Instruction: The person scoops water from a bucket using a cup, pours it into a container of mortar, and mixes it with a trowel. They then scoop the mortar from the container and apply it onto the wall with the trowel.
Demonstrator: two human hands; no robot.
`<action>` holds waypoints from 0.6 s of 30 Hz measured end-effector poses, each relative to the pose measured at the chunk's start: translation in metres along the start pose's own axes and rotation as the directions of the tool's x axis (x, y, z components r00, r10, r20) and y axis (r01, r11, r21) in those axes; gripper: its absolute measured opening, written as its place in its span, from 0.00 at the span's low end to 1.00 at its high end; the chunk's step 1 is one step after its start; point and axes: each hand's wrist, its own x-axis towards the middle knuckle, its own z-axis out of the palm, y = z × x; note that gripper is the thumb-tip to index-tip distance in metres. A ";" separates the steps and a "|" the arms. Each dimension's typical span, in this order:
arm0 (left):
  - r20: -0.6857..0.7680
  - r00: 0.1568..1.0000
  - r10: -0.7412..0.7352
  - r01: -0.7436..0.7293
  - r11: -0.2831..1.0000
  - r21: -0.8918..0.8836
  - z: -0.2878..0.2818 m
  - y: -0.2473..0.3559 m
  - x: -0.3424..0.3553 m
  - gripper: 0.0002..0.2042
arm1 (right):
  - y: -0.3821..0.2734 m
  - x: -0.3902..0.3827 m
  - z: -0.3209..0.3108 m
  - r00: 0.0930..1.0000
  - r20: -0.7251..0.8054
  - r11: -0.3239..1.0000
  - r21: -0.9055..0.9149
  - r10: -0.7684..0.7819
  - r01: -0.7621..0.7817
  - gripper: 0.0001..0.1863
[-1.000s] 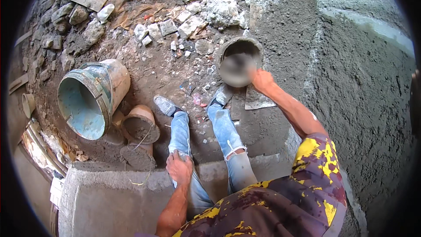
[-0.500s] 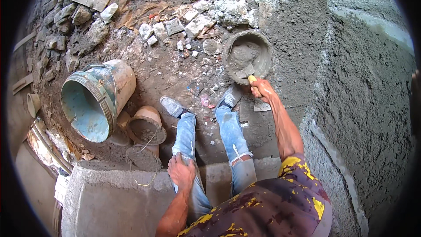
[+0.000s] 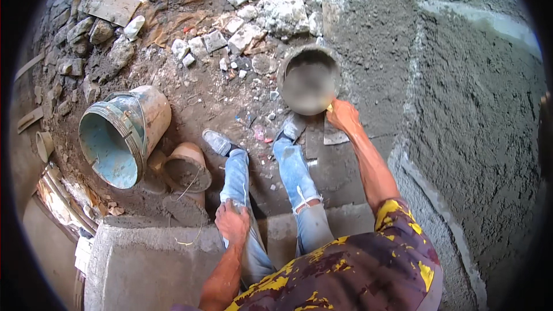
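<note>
The grey bucket stands on the ground just ahead of the right shoe, its contents blurred. I have the right hand clamped on a yellow handle at the rim; the left hand, well apart, rests on the left leg, finger closure unclear. Step, as I judge: stirring or scooping; next move calls for a firm wrist

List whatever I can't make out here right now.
All in the head view:
- Blade of the yellow-handled trowel: lost in blur inside the round bucket.
- Palm of the right hand: hidden by its own back.
- Palm of the left hand: hidden by its back, over the jeans.
</note>
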 end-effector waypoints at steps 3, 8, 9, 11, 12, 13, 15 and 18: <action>0.029 0.999 0.029 -0.029 1.000 0.003 0.003 0.007 -0.001 0.27 | 0.009 0.022 -0.017 0.988 -0.144 0.999 0.010 0.051 -0.050 0.18; 0.004 1.000 0.004 -0.004 1.000 -0.003 0.009 0.004 -0.004 0.27 | -0.001 0.039 0.023 0.956 -0.147 0.933 -0.297 -0.255 0.204 0.12; 0.011 1.000 -0.015 0.015 1.000 -0.008 0.011 0.003 -0.005 0.28 | -0.002 0.025 0.011 0.969 -0.014 0.933 -0.277 -0.245 0.232 0.12; 0.024 0.999 -0.022 0.022 1.000 -0.013 0.014 0.002 -0.010 0.28 | 0.012 0.002 -0.014 0.977 0.006 0.942 -0.264 -0.213 0.207 0.12; 0.019 0.999 -0.029 0.029 1.000 -0.003 0.017 0.000 -0.013 0.27 | 0.018 -0.002 -0.023 0.983 0.026 0.951 -0.249 -0.184 0.184 0.13; 0.010 1.000 -0.027 0.027 1.000 0.005 0.018 0.003 -0.013 0.27 | 0.026 0.002 -0.033 0.983 0.018 0.952 -0.249 -0.181 0.180 0.13; -0.022 1.000 0.004 -0.004 1.000 0.007 0.019 0.006 -0.011 0.27 | 0.036 0.024 -0.048 0.989 -0.142 0.991 -0.115 0.048 -0.064 0.16; -0.024 0.999 0.025 -0.025 1.000 0.013 0.014 0.019 -0.016 0.26 | 0.047 0.073 0.003 0.978 0.047 0.964 0.165 0.203 -0.209 0.19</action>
